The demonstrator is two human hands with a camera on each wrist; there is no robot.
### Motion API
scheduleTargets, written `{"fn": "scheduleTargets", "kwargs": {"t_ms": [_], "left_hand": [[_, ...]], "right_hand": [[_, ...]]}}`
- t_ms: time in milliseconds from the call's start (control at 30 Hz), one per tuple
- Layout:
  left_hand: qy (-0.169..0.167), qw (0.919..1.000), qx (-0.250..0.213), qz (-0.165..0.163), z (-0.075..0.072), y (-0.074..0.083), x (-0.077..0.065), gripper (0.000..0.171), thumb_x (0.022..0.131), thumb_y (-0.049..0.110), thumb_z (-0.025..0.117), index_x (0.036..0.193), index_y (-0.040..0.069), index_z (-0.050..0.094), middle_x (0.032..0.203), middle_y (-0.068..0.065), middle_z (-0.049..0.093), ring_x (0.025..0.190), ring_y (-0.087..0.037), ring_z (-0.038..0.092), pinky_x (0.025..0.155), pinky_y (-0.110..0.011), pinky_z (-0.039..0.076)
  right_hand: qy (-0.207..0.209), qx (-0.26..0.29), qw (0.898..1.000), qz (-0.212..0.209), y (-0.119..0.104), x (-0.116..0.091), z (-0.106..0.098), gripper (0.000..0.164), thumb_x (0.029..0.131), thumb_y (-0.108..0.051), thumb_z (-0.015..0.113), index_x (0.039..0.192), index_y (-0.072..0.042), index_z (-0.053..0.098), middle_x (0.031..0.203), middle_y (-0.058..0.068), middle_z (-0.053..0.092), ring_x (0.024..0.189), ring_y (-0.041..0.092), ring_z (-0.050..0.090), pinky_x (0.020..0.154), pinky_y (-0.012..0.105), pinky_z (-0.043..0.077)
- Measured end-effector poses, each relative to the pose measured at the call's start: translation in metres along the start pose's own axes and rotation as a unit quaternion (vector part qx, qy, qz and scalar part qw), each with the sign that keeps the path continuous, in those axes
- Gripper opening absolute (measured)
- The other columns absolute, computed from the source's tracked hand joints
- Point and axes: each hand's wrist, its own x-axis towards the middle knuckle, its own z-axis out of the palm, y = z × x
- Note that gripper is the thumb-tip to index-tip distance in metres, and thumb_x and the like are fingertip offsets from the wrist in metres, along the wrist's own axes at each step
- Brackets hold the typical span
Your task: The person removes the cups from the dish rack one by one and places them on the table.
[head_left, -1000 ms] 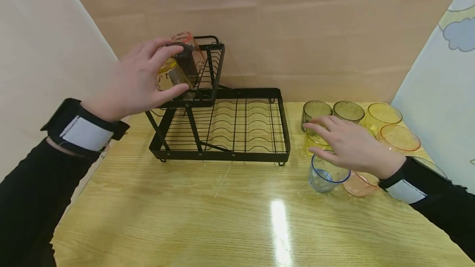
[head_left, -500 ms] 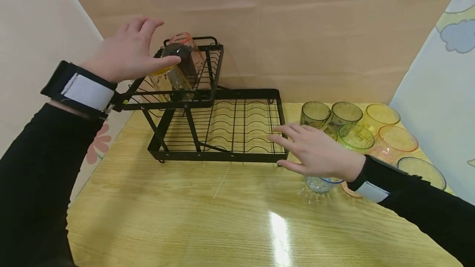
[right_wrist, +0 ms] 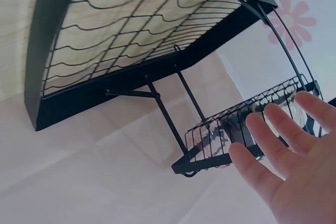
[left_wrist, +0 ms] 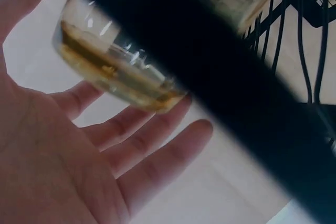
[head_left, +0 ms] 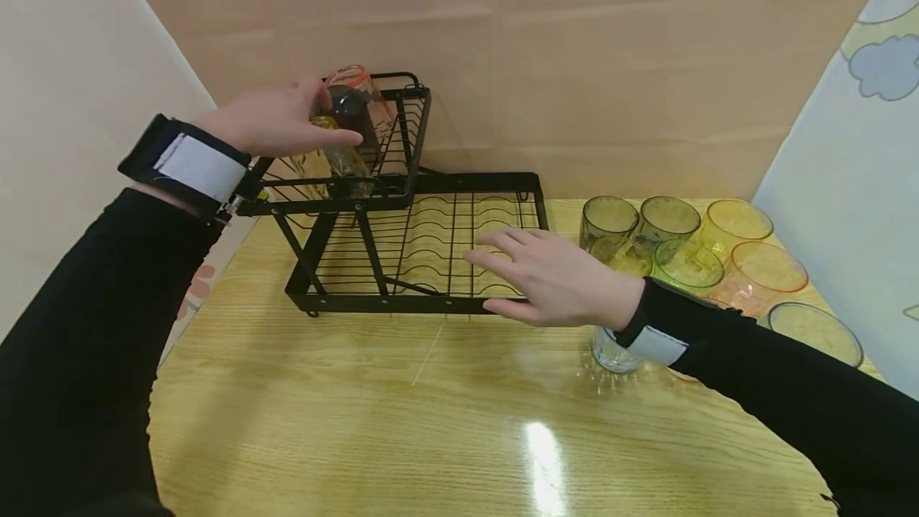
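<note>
Two grips: left grip (head_left: pixel 287 122) up at the rack, right grip (head_left: pixel 549 278) lower, over the rack's front right; bare hands, both palm down in head view.
Left grip: spread wide round one end of the yellow glass (left_wrist: pixel 113 56); thumb stands apart from the glass, fingers reach close to its amber end. Firm hold not shown; contact cannot be told.
Right grip: fingers spread, fairly straight, has hold of nothing; hides the lower tier's front right corner.
Yellow glass: in upper tier (head_left: pixel 388 201), front, tilted, partly hidden by left grip.
Other glasses on upper tier: dark glass (head_left: pixel 361 114) just behind the yellow one; red-tinted glass (head_left: pixel 380 108) at the back; both tilted.
Rack: black metal, two tiers; upper tier raised on struts, back left; wavy-wire lower tier (head_left: pixel 402 303) on the tabletop (head_left: pixel 359 429).
Right-side glasses: group standing upright near the rack; two olive glasses (head_left: pixel 670 218) at the back, yellow-rimmed glass (head_left: pixel 739 219) beside them, green glass (head_left: pixel 688 266), orange-rimmed glass (head_left: pixel 770 270), dark-rimmed glass (head_left: pixel 813 333); blue-tinted glass (head_left: pixel 616 355) mostly behind right wrist.
Wrists: black straps with pale patches, black sleeves.
Tabletop: light wood grain, bright reflection toward the front.
Backdrop: brown sheet behind, pale panels either side, blue cloud print on the right one.
</note>
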Motion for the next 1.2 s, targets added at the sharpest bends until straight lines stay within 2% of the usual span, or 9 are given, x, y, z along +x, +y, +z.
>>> {"fn": "scheduleTargets", "kwargs": {"t_ms": [233,300,400,500,667,733,967,1100,1200], "left_hand": [[-0.054,0.9976,-0.041,-0.014,0.007,-0.002,0.004,0.085,0.092,0.062,0.051,0.141,-0.003,0.025,0.126,-0.031,0.047,0.093,-0.035,0.054,0.071,-0.045,0.047],[-0.062,0.9964,-0.055,-0.019,0.01,-0.002,0.004,0.088,0.091,0.061,0.053,0.144,-0.002,0.021,0.13,-0.032,0.045,0.087,-0.033,0.056,0.067,-0.042,0.048],[-0.06,0.9958,-0.065,-0.023,0.015,-0.003,0.004,0.092,0.09,0.061,0.056,0.146,-0.001,0.017,0.121,-0.031,0.051,0.074,-0.028,0.057,0.059,-0.037,0.048],[-0.036,0.9978,-0.054,-0.014,0.018,-0.005,0.005,0.091,0.089,0.059,0.06,0.144,-0.004,0.024,0.105,-0.025,0.055,0.069,-0.025,0.055,0.057,-0.035,0.044],[-0.015,0.9986,-0.05,0.002,0.018,-0.006,0.008,0.085,0.087,0.054,0.066,0.14,-0.003,0.034,0.105,-0.022,0.053,0.066,-0.023,0.055,0.055,-0.034,0.043],[-0.013,0.999,-0.042,0.007,0.014,-0.007,0.008,0.083,0.086,0.054,0.067,0.139,-0.003,0.037,0.106,-0.022,0.054,0.064,-0.024,0.056,0.054,-0.034,0.045],[0.012,0.9998,-0.005,0.017,-0.008,-0.006,0.002,0.079,0.086,0.058,0.065,0.132,-0.002,0.042,0.101,-0.02,0.051,0.078,-0.03,0.053,0.058,-0.037,0.044],[0.061,0.9978,-0.018,0.019,-0.018,-0.006,-0.003,0.074,0.088,0.055,0.064,0.13,-0.001,0.043,0.104,-0.021,0.05,0.083,-0.033,0.05,0.059,-0.038,0.044],[0.107,0.9924,-0.058,0.017,-0.021,-0.004,-0.007,0.07,0.089,0.052,0.065,0.13,0.0,0.043,0.111,-0.024,0.05,0.089,-0.037,0.05,0.062,-0.039,0.045]], "right_hand": [[-0.004,0.012,1.0,0.017,0.001,0.01,-0.002,0.058,0.096,-0.048,0.054,0.141,-0.01,0.049,0.136,0.013,0.05,0.119,0.029,0.052,0.093,0.047,0.046],[-0.006,0.013,1.0,0.021,0.002,0.013,-0.002,0.058,0.096,-0.047,0.055,0.141,-0.01,0.05,0.136,0.014,0.05,0.12,0.03,0.051,0.092,0.048,0.046],[-0.008,0.014,1.0,0.026,0.004,0.018,-0.004,0.059,0.096,-0.046,0.055,0.142,-0.01,0.048,0.137,0.015,0.049,0.121,0.03,0.05,0.093,0.048,0.046],[-0.007,0.014,0.999,0.031,0.006,0.025,-0.007,0.06,0.096,-0.046,0.055,0.142,-0.01,0.047,0.138,0.015,0.049,0.122,0.031,0.05,0.095,0.049,0.045],[-0.002,0.013,0.999,0.035,0.01,0.037,-0.016,0.059,0.096,-0.046,0.054,0.142,-0.011,0.047,0.137,0.015,0.048,0.121,0.031,0.05,0.094,0.048,0.045],[0.003,0.013,0.999,0.038,0.012,0.041,-0.02,0.058,0.097,-0.046,0.054,0.142,-0.011,0.047,0.137,0.014,0.048,0.12,0.03,0.05,0.093,0.047,0.046],[0.017,0.004,0.998,0.057,0.019,0.056,-0.035,0.058,0.097,-0.046,0.053,0.143,-0.01,0.046,0.138,0.013,0.046,0.123,0.029,0.047,0.097,0.045,0.043],[0.039,0.004,0.998,0.058,0.022,0.063,-0.042,0.06,0.097,-0.047,0.053,0.143,-0.008,0.046,0.138,0.014,0.047,0.125,0.029,0.046,0.098,0.045,0.043],[0.057,0.005,0.996,0.061,0.023,0.065,-0.046,0.062,0.097,-0.049,0.053,0.143,-0.008,0.045,0.139,0.015,0.046,0.126,0.03,0.045,0.097,0.046,0.044]]}}
